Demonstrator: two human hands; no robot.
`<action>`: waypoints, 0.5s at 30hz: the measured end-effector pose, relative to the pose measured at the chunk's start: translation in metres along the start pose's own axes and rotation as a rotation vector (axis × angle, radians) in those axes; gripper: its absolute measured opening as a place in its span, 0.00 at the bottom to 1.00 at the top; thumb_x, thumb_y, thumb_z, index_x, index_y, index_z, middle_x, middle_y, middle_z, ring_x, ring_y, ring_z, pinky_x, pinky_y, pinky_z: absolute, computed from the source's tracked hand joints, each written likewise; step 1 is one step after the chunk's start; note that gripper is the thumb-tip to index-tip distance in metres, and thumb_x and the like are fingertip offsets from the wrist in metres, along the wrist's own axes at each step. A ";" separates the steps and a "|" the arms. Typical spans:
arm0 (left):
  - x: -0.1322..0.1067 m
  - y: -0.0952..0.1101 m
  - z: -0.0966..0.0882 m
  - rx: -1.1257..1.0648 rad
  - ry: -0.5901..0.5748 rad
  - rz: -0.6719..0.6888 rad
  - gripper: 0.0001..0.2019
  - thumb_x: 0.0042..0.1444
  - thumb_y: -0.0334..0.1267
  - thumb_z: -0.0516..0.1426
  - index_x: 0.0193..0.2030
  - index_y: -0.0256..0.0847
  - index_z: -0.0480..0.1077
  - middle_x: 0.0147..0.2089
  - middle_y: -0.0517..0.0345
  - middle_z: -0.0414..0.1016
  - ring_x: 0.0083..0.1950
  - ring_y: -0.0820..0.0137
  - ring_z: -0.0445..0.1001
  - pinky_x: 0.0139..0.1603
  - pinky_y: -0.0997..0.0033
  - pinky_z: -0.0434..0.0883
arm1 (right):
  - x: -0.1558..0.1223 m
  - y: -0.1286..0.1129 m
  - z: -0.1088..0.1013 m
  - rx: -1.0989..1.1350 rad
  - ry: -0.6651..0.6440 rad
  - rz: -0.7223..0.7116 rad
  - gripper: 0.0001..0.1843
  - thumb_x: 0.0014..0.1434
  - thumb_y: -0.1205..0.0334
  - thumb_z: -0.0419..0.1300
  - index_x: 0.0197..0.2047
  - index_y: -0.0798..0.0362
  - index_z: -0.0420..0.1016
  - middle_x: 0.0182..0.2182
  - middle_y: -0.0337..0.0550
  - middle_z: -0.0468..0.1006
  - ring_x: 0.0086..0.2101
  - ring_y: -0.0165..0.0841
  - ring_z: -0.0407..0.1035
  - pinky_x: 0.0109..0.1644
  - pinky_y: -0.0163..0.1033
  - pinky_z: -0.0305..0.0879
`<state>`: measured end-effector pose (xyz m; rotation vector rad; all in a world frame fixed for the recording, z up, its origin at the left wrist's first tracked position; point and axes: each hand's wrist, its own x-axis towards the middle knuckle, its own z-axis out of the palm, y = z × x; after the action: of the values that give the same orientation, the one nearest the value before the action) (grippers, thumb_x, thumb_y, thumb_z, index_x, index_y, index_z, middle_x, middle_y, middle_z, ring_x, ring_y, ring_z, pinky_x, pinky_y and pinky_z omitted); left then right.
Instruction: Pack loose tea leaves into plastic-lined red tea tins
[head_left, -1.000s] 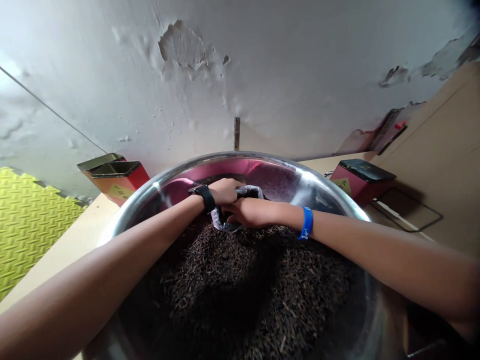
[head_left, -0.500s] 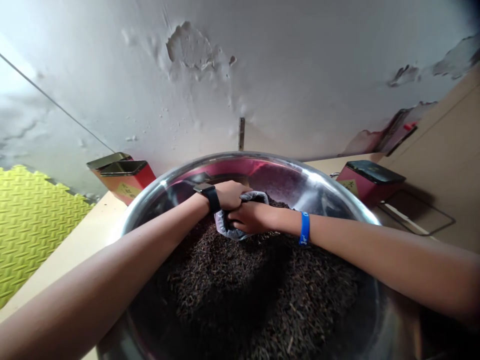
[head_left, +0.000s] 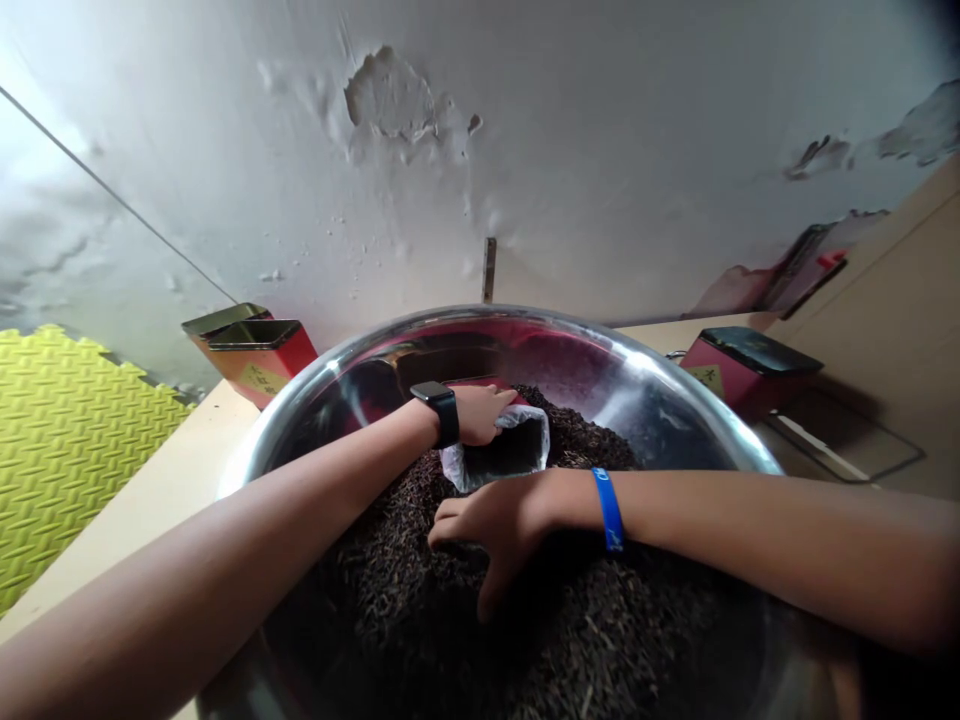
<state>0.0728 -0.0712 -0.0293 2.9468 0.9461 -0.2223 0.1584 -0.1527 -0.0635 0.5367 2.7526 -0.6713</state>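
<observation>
Two hands are seen inside a wide steel bowl [head_left: 675,372] heaped with dark loose tea leaves [head_left: 592,625]. A small clear bag [head_left: 501,456] is set on the far part of the heap, near the middle of the bowl, with its mouth apparently turned toward the near side. Its far rim is pinched between the thumb and fingers of the left hand [head_left: 480,412], above which a black watch [head_left: 442,408] is worn. The right hand [head_left: 487,520], marked by a blue wristband [head_left: 609,510], is laid palm down on the leaves just on the near side of the bag, its fingers spread and curled into the heap, with nothing gripped. The step is judged to be the scooping of leaves into the bag. It is best done with the mouth held wide and low against the heap, so that leaves are swept in by a cupped hand rather than lifted and dropped. Small handfuls are advised, since brittle leaves are easily crushed. Outside the bowl, a red tin [head_left: 251,350] is stood at the far left and a second tin [head_left: 750,362] at the far right.
</observation>
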 end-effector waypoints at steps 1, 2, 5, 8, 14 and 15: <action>0.001 0.000 0.001 -0.005 0.001 -0.009 0.31 0.51 0.40 0.52 0.61 0.36 0.50 0.60 0.44 0.57 0.57 0.59 0.61 0.53 0.65 0.61 | 0.002 0.001 0.003 0.004 -0.033 0.018 0.47 0.39 0.38 0.60 0.57 0.56 0.57 0.52 0.52 0.64 0.46 0.41 0.64 0.45 0.39 0.60; 0.002 0.000 0.002 -0.008 0.000 -0.014 0.31 0.51 0.41 0.52 0.61 0.36 0.49 0.61 0.43 0.57 0.58 0.59 0.61 0.53 0.64 0.61 | 0.005 0.001 0.005 0.006 -0.071 0.032 0.46 0.39 0.38 0.59 0.56 0.57 0.59 0.50 0.52 0.66 0.44 0.40 0.65 0.43 0.39 0.61; 0.004 -0.002 0.004 -0.002 -0.012 -0.005 0.32 0.51 0.42 0.53 0.62 0.36 0.48 0.62 0.43 0.55 0.59 0.59 0.60 0.54 0.64 0.60 | 0.009 -0.002 0.007 -0.013 -0.173 0.065 0.34 0.45 0.43 0.58 0.51 0.56 0.65 0.41 0.48 0.72 0.38 0.37 0.67 0.37 0.37 0.61; 0.003 -0.004 0.003 0.008 -0.021 0.004 0.32 0.52 0.43 0.52 0.62 0.36 0.47 0.62 0.44 0.55 0.58 0.59 0.60 0.54 0.65 0.60 | 0.008 -0.006 0.003 -0.096 -0.164 0.063 0.23 0.50 0.48 0.56 0.46 0.53 0.68 0.34 0.45 0.74 0.33 0.35 0.68 0.31 0.36 0.58; 0.000 -0.004 -0.005 -0.030 -0.017 0.037 0.27 0.51 0.39 0.52 0.59 0.39 0.54 0.59 0.47 0.60 0.55 0.61 0.63 0.53 0.67 0.61 | -0.005 0.006 -0.021 -0.207 0.136 0.115 0.21 0.57 0.49 0.48 0.46 0.54 0.66 0.31 0.46 0.74 0.28 0.34 0.67 0.28 0.36 0.56; 0.000 -0.005 -0.007 -0.046 -0.021 0.047 0.25 0.52 0.38 0.51 0.58 0.40 0.56 0.58 0.48 0.62 0.54 0.62 0.64 0.53 0.68 0.61 | -0.007 0.010 -0.024 -0.223 0.179 0.143 0.22 0.57 0.47 0.47 0.46 0.54 0.66 0.32 0.48 0.74 0.30 0.34 0.68 0.30 0.36 0.57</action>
<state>0.0708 -0.0666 -0.0223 2.9152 0.8665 -0.2265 0.1650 -0.1347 -0.0441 0.7658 2.8679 -0.2911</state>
